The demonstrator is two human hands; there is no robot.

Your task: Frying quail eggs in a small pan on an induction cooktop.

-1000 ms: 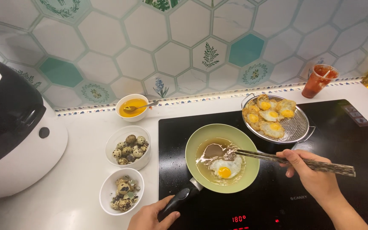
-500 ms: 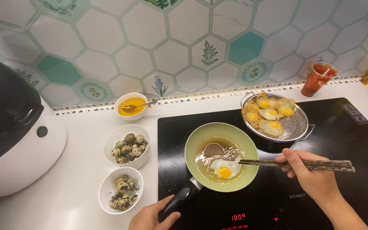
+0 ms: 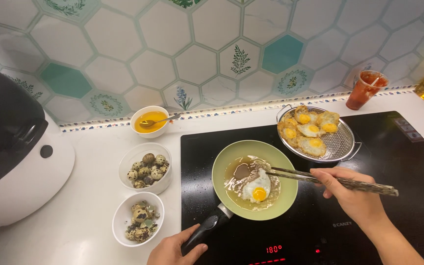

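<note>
A small green frying pan sits on the black induction hob with oil and one frying egg in it. My left hand grips the pan's black handle at the bottom edge of the view. My right hand holds a pair of dark chopsticks, and their tips reach over the pan's right rim, touching the egg white.
A metal mesh tray with several fried eggs stands at the hob's back. Left of the hob stand a bowl of quail eggs, a bowl of shells and a bowl of yellow liquid. A cup of red sauce stands far right; a white appliance on the left.
The chopstick tips have shifted a little across the egg in the pan. My left hand stays on the handle.
</note>
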